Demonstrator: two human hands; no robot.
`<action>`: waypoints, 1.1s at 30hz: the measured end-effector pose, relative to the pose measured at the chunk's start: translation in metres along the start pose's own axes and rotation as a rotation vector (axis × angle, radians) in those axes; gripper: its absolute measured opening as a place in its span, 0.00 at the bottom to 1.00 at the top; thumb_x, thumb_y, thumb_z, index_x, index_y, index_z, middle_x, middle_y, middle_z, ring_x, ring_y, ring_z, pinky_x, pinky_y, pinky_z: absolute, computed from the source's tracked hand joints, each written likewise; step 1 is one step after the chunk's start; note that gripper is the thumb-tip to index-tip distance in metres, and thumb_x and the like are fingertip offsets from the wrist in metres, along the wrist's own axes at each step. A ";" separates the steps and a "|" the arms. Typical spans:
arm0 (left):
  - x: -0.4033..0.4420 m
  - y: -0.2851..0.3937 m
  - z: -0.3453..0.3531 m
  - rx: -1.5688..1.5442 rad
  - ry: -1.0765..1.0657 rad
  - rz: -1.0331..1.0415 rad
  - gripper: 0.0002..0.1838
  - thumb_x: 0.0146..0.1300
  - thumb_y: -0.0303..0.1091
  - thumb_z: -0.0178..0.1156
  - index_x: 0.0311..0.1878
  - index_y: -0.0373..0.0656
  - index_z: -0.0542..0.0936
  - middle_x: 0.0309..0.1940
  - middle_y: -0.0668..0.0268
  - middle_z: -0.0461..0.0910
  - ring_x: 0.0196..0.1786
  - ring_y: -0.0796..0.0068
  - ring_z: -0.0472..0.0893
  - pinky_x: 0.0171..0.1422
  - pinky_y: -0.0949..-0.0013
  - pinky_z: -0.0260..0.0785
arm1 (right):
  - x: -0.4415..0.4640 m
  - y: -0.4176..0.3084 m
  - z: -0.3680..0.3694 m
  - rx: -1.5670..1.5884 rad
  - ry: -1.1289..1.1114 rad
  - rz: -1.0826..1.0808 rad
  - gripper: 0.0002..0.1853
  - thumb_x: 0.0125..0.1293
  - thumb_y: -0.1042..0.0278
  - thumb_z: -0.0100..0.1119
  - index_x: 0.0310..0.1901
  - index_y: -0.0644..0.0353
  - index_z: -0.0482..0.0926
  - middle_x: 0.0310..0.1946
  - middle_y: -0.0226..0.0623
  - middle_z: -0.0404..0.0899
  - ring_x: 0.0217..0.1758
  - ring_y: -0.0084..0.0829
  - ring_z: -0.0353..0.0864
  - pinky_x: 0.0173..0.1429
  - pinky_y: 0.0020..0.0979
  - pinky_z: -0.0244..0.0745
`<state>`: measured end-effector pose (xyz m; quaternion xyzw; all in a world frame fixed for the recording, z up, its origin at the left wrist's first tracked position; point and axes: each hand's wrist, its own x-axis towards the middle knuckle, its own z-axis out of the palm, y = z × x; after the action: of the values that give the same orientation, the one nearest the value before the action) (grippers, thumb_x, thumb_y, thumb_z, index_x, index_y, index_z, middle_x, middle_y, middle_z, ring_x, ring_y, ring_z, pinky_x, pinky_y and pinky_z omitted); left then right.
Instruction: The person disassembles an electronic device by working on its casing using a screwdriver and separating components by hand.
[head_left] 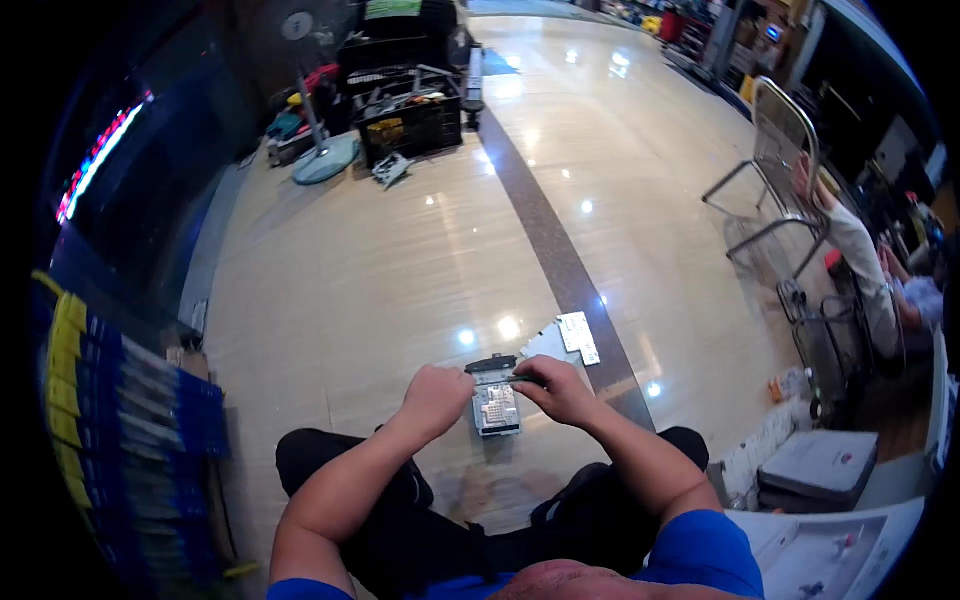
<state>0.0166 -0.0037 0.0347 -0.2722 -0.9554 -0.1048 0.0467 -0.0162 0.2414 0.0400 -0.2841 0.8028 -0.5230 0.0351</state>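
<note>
A boxy metal device with a pale, perforated face sits on the floor between my knees. My left hand is closed at its upper left edge; what its fingers hold is hidden. From the upper right, my right hand pinches a thin dark tool lying across the top of the device, toward the left fingers. The tool's exact kind is too small to tell. Just beyond both hands is a black plastic part. A flat metal plate with a white label lies beyond my right hand.
Blue and yellow packages hang at the left. Black crates of parts and a round-based stand are farther off. At the right are a metal chair, another person's sleeve and a grey box.
</note>
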 end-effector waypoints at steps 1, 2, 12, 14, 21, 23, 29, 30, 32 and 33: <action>0.000 0.000 0.000 0.005 0.009 -0.005 0.09 0.60 0.39 0.62 0.29 0.45 0.79 0.27 0.60 0.80 0.32 0.54 0.81 0.35 0.52 0.71 | 0.001 0.000 -0.001 0.002 -0.041 0.012 0.11 0.63 0.67 0.67 0.43 0.62 0.80 0.35 0.45 0.81 0.38 0.43 0.81 0.42 0.37 0.76; 0.001 0.001 -0.001 0.005 -0.001 0.019 0.09 0.60 0.39 0.62 0.29 0.45 0.79 0.27 0.60 0.80 0.32 0.54 0.81 0.35 0.52 0.71 | 0.001 0.001 -0.002 0.006 -0.085 0.023 0.11 0.64 0.66 0.66 0.43 0.62 0.80 0.35 0.46 0.81 0.38 0.44 0.82 0.42 0.38 0.76; 0.002 0.003 0.003 0.006 0.018 0.014 0.06 0.59 0.34 0.61 0.30 0.45 0.77 0.26 0.61 0.78 0.32 0.55 0.80 0.36 0.54 0.71 | 0.000 0.001 -0.005 -0.104 -0.051 -0.044 0.10 0.64 0.67 0.67 0.43 0.61 0.81 0.35 0.43 0.83 0.39 0.42 0.83 0.42 0.36 0.77; 0.002 0.003 0.003 0.004 0.020 0.010 0.06 0.59 0.35 0.62 0.30 0.45 0.77 0.26 0.61 0.78 0.32 0.55 0.80 0.36 0.54 0.71 | 0.000 0.003 -0.003 -0.093 -0.047 -0.051 0.10 0.64 0.67 0.67 0.43 0.60 0.81 0.35 0.42 0.83 0.38 0.42 0.83 0.42 0.36 0.77; 0.000 0.002 -0.002 -0.078 0.056 0.001 0.08 0.57 0.36 0.64 0.30 0.44 0.77 0.26 0.59 0.79 0.32 0.54 0.81 0.36 0.54 0.73 | 0.000 0.004 -0.001 -0.043 -0.064 -0.078 0.10 0.64 0.67 0.65 0.44 0.59 0.80 0.35 0.43 0.80 0.40 0.44 0.81 0.43 0.38 0.76; 0.000 0.002 -0.003 -0.083 0.054 -0.008 0.09 0.58 0.36 0.65 0.30 0.43 0.77 0.26 0.58 0.79 0.32 0.53 0.81 0.36 0.53 0.73 | 0.000 0.003 -0.002 -0.061 -0.060 -0.086 0.10 0.64 0.67 0.65 0.44 0.59 0.80 0.35 0.43 0.79 0.40 0.44 0.81 0.43 0.38 0.76; -0.001 0.005 -0.004 -0.154 -0.013 -0.106 0.07 0.60 0.36 0.63 0.34 0.43 0.80 0.29 0.56 0.81 0.36 0.51 0.82 0.41 0.53 0.75 | -0.001 0.007 0.002 -0.089 -0.029 -0.109 0.11 0.63 0.68 0.66 0.46 0.57 0.81 0.36 0.42 0.78 0.39 0.44 0.80 0.42 0.38 0.75; -0.001 0.006 -0.007 -0.167 -0.025 -0.113 0.05 0.61 0.34 0.60 0.35 0.43 0.81 0.30 0.55 0.81 0.37 0.51 0.83 0.42 0.52 0.76 | -0.001 0.008 0.003 -0.090 -0.018 -0.121 0.11 0.63 0.69 0.66 0.47 0.57 0.81 0.36 0.42 0.77 0.39 0.44 0.80 0.42 0.39 0.75; 0.000 0.006 -0.008 -0.180 -0.036 -0.124 0.05 0.62 0.32 0.57 0.35 0.43 0.82 0.31 0.55 0.82 0.38 0.51 0.83 0.42 0.52 0.76 | -0.001 0.009 0.004 -0.096 -0.011 -0.120 0.12 0.63 0.69 0.66 0.47 0.57 0.81 0.36 0.42 0.77 0.39 0.44 0.80 0.42 0.39 0.75; 0.000 0.005 -0.007 -0.214 -0.034 -0.132 0.06 0.62 0.31 0.57 0.37 0.43 0.82 0.33 0.54 0.82 0.38 0.50 0.83 0.43 0.52 0.76 | -0.001 0.008 0.004 -0.101 0.000 -0.119 0.12 0.63 0.69 0.66 0.48 0.57 0.81 0.36 0.42 0.78 0.39 0.44 0.80 0.42 0.39 0.75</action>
<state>0.0196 -0.0016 0.0427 -0.2140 -0.9552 -0.2045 -0.0060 -0.0174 0.2408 0.0306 -0.3325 0.8100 -0.4830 -0.0105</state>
